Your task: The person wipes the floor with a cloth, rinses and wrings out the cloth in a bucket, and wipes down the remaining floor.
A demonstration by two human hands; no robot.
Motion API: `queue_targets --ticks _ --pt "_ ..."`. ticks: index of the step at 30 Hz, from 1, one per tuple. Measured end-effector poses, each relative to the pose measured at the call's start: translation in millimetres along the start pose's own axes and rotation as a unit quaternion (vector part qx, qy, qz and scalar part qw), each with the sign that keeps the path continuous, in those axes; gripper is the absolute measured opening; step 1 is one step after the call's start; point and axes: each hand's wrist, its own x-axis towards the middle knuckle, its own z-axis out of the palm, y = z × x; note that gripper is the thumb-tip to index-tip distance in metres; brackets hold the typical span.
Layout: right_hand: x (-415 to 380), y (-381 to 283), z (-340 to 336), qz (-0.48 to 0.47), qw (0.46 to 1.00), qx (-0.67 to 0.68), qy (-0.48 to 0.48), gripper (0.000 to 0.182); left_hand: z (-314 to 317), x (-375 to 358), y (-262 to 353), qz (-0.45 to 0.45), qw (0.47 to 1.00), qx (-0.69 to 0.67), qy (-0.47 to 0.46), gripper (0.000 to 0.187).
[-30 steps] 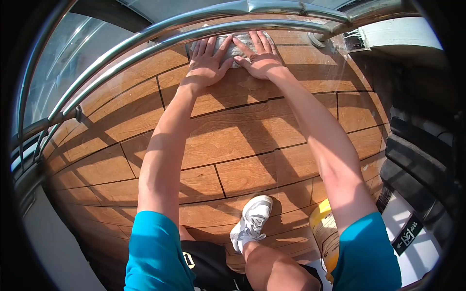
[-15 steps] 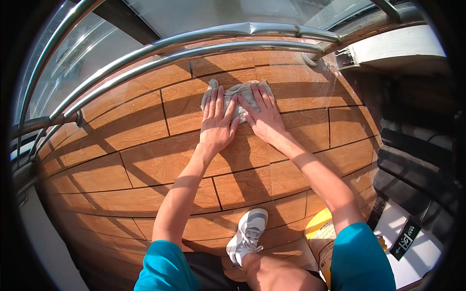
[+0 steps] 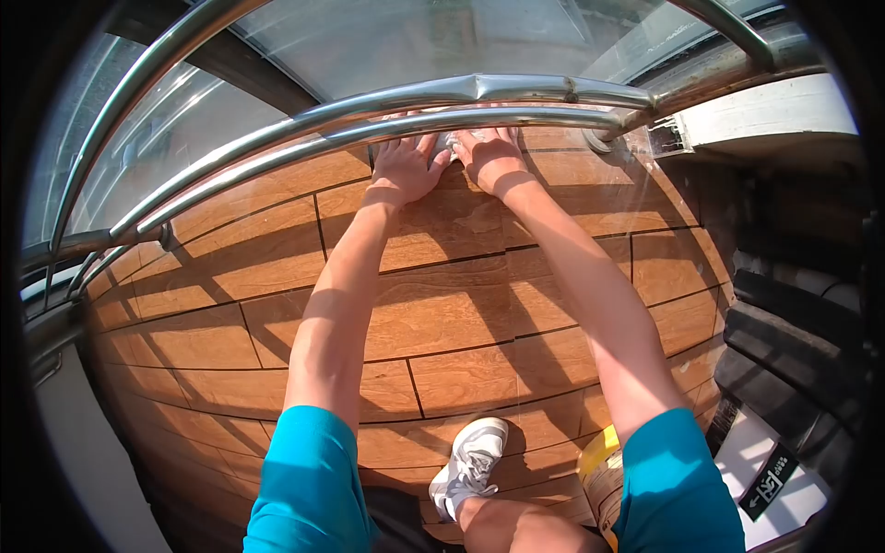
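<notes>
Left hand (image 3: 403, 171) and right hand (image 3: 489, 157), palms flat, press a grey cloth (image 3: 449, 143) against the wood-look floor tiles (image 3: 442, 313). Both arms have stretched out again, driving the cloth back under the steel railing (image 3: 479, 90).

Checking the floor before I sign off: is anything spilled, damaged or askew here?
Nothing stands out. Both hands, left hand and right hand, press a grey cloth flat on the wood-look floor tiles under the metal railing; no spill or crack shows.

You see a steel railing (image 3: 479, 92) arcing across the top of the frame, wood-look floor tiles (image 3: 442, 323) filling the middle, and a yellow bucket (image 3: 599, 470) at lower right.
</notes>
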Motion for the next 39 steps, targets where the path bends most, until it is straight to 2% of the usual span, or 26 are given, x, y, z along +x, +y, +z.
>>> queue_targets --ticks 1,2,3,4,5,6,7,9,11,13,14,17,19,20,22,23,24,25,26,27,28,29,30,32,38,39 --pt "17 -7 -20 0.000 1.000 0.025 -0.017 0.048 -4 13 -3 0.027 0.999 0.012 0.029 0.066" --pt "20 -11 -39 0.045 0.996 0.017 -0.076 0.045 -8 19 -6 0.047 0.997 0.037 0.041 0.066" --pt "19 -17 -56 0.031 0.994 -0.060 -0.088 0.046 -11 24 -9 0.065 0.995 0.060 0.055 0.065" --pt "24 -11 -49 0.024 0.997 -0.049 -0.056 0.047 -2 26 -13 0.089 0.988 0.040 0.118 0.063" --pt "19 -10 -36 0.020 0.999 -0.032 -0.031 0.048 10 25 -15 0.091 0.988 0.042 0.115 0.063" --pt "11 2 0 0.030 0.998 0.059 0.025 0.050 13 17 -10 0.072 0.989 0.060 0.118 0.062" --pt "-15 -2 0 0.036 0.999 -0.023 0.011 0.052 16 3 0 0.058 0.989 0.080 0.114 0.061" --pt "-77 13 29 -0.035 0.988 0.003 0.147 0.053 25 -48 27 0.146 0.977 0.002 0.157 0.061" --pt "-156 25 25 -0.077 0.988 0.036 0.125 0.056 52 -104 61 0.183 0.977 -0.041 0.104 0.064" --pt "-186 50 14 -0.080 0.989 0.044 0.115 0.058 64 -130 97 0.169 0.982 -0.045 0.077 0.065" --pt "-196 55 16 -0.090 0.989 0.062 0.096 0.059 64 -124 106 0.169 0.979 -0.054 0.101 0.064" --pt "-145 83 8 -0.041 0.994 -0.009 0.102 0.055 62 -66 121 0.152 0.976 -0.052 0.144 0.064" --pt "-115 100 -10 -0.002 0.997 -0.054 0.056 0.055 63 -24 123 0.187 0.955 -0.046 0.226 0.062" --pt "-103 109 -20 0.011 0.997 -0.062 0.035 0.055 61 -10 123 0.185 0.953 -0.056 0.234 0.061" --pt "-75 122 -15 0.034 0.998 -0.050 0.018 0.054 62 20 117 0.180 0.960 0.026 0.213 0.061" --pt "-71 123 -8 0.052 0.998 -0.034 0.019 0.054 57 34 112 0.182 0.968 0.020 0.174 0.061" --pt "-73 100 -30 0.107 0.993 -0.048 -0.025 0.055 52 40 111 0.176 0.974 0.009 0.142 0.060" --pt "-69 98 -24 0.112 0.993 -0.048 0.002 0.056 49 47 110 0.171 0.978 0.001 0.115 0.060" --pt "-75 102 -21 0.116 0.993 -0.013 0.001 0.057 50 45 112 0.177 0.977 0.003 0.114 0.060" --pt "-84 98 -26 0.118 0.993 0.023 0.001 0.057 58 40 111 0.191 0.969 0.018 0.156 0.059" --pt "-93 99 -13 0.108 0.993 0.002 0.036 0.058 60 33 111 0.205 0.958 0.034 0.196 0.059" --pt "-107 96 2 0.098 0.993 -0.016 0.068 0.058 66 19 113 0.230 0.947 0.007 0.224 0.060" --pt "-130 90 7 0.071 0.993 -0.023 0.087 0.056 66 -4 116 0.238 0.950 0.006 0.202 0.061" --pt "-178 82 25 0.007 0.986 0.070 0.152 0.054 66 -55 120 0.241 0.958 -0.005 0.156 0.062" --pt "-319 -4 32 -0.089 0.979 0.179 0.043 0.048 100 -260 126 0.144 0.987 -0.066 0.006 0.066" --pt "-333 -16 37 -0.107 0.983 0.151 0.013 0.050 105 -285 125 0.121 0.990 -0.066 -0.004 0.067"
